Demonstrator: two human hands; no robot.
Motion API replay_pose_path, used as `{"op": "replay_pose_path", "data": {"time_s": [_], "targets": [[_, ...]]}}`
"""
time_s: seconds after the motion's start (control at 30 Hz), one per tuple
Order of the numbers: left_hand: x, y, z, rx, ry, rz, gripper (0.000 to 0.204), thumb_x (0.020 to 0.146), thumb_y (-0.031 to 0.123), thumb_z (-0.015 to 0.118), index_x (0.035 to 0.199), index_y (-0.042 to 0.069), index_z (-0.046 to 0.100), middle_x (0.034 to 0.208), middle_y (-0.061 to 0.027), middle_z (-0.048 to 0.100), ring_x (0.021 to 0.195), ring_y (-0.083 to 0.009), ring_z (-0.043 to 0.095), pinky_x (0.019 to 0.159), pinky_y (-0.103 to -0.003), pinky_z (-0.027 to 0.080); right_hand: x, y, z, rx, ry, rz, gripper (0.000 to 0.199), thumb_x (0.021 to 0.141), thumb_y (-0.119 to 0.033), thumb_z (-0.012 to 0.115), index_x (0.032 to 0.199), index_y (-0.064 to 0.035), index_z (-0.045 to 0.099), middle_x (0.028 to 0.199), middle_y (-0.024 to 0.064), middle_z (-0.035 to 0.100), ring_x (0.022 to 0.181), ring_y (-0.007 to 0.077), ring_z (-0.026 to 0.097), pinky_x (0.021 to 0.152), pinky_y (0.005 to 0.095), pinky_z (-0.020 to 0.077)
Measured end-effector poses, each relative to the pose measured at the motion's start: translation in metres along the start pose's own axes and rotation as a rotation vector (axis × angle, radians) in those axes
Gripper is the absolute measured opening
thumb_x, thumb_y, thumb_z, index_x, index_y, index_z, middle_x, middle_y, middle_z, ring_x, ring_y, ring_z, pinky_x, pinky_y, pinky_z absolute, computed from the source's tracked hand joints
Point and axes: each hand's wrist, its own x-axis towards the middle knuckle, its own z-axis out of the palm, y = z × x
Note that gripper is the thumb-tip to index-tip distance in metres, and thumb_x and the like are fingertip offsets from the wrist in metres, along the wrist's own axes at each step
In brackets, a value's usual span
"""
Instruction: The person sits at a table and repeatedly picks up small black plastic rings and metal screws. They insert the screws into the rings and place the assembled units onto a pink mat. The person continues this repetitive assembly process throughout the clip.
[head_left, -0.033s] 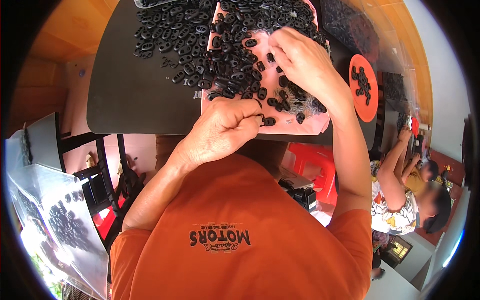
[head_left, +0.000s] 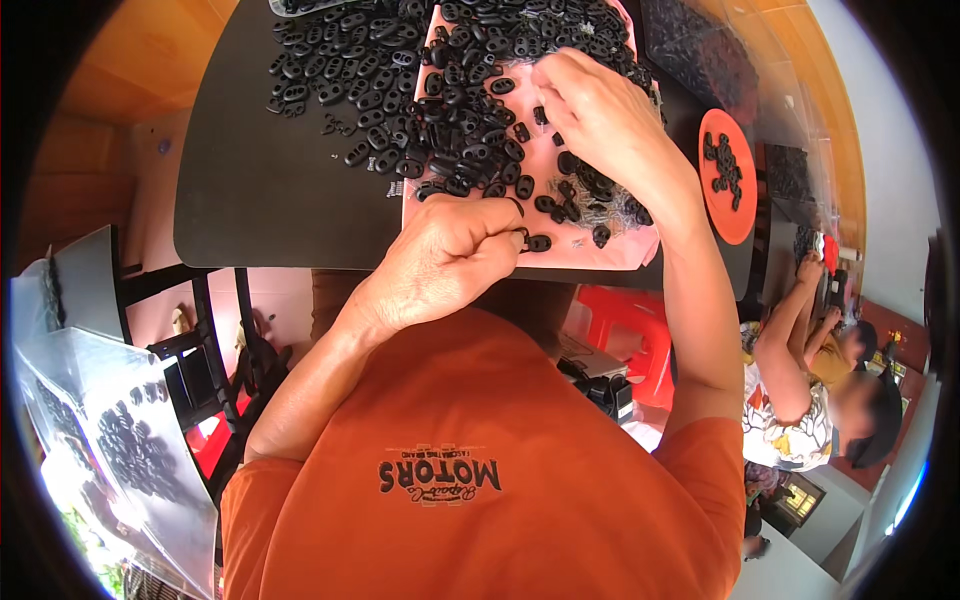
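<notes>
My left hand (head_left: 450, 245) is closed at the near edge of a pink sheet (head_left: 520, 260), thumb and forefinger pinched around a small black cord-lock piece that barely shows. Right beside those fingertips lies another black cord lock (head_left: 539, 243). Farther back, my right hand (head_left: 595, 105) is over the sheet with its fingers curled together; whatever is in them is hidden. A heap of black two-holed cord locks (head_left: 470, 130) spreads between and behind my hands. Small metal springs (head_left: 600, 212) lie in a cluster on the sheet, below my right wrist.
More cord locks (head_left: 340, 60) cover the dark table (head_left: 260, 180). An orange plate (head_left: 738, 215) with small black pieces stands at the right. A red stool (head_left: 640, 335) is below the table edge. At far right another person (head_left: 800, 420) sits with arms raised.
My right hand has shifted very slightly up and to the left. The left hand and the parts on the table stay as they were.
</notes>
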Motion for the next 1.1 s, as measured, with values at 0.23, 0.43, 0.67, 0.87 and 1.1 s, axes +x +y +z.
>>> {"op": "replay_pose_path", "data": {"time_s": [0.23,0.43,0.67,0.87,1.1], "targets": [[0.004,-0.002,-0.001,-0.026,0.018,-0.027,0.015,0.084,0.002,0.050,0.069,-0.002,0.047,0.059,-0.0110,0.044,0.052,-0.0195,0.042,0.053,-0.034,0.038,0.029,0.006,0.024,-0.085,-0.052,-0.038,0.013,0.086,-0.013,0.057,0.092,-0.0031,0.053,0.092,0.0124,0.058,0.081,0.0366,0.060,0.068,0.0451,0.0483],[0.005,-0.005,0.001,-0.042,0.058,-0.029,0.015,0.085,0.003,0.050,0.071,-0.002,0.049,0.059,-0.0094,0.044,0.053,-0.0174,0.043,0.053,-0.033,0.039,0.014,0.006,0.010,0.122,0.012,-0.039,0.012,0.083,-0.010,0.057,0.087,0.0003,0.054,0.086,0.0160,0.060,0.078,0.0365,0.062,0.066,0.0448,0.0480],[0.015,0.006,0.006,-0.219,0.092,-0.163,0.023,0.088,0.009,0.044,0.093,-0.004,0.064,0.068,-0.0002,0.052,0.058,-0.0048,0.042,0.052,-0.022,0.034,-0.051,-0.023,-0.035,0.539,-0.044,0.014,0.015,0.077,0.005,0.058,0.086,-0.0028,0.050,0.077,0.0109,0.054,0.067,0.0298,0.057,0.062,0.0383,0.0464],[0.019,0.005,0.013,-0.300,0.144,-0.170,0.028,0.089,0.009,0.044,0.102,-0.003,0.066,0.059,0.0019,0.050,0.048,-0.0041,0.042,0.044,-0.021,0.034,-0.070,-0.041,-0.017,0.385,0.050,-0.034,0.019,0.077,0.006,0.062,0.089,-0.0017,0.050,0.077,0.0122,0.051,0.062,0.0308,0.055,0.055,0.0390,0.0451],[0.020,0.004,0.008,-0.317,0.062,-0.214,0.029,0.088,0.008,0.045,0.103,-0.005,0.066,0.068,-0.0020,0.056,0.055,-0.0062,0.044,0.050,-0.022,0.035,-0.070,-0.039,-0.011,0.316,0.062,-0.052,0.020,0.080,-0.007,0.065,0.093,-0.0048,0.051,0.087,0.0087,0.056,0.069,0.0289,0.062,0.052,0.0376,0.0486]]}}
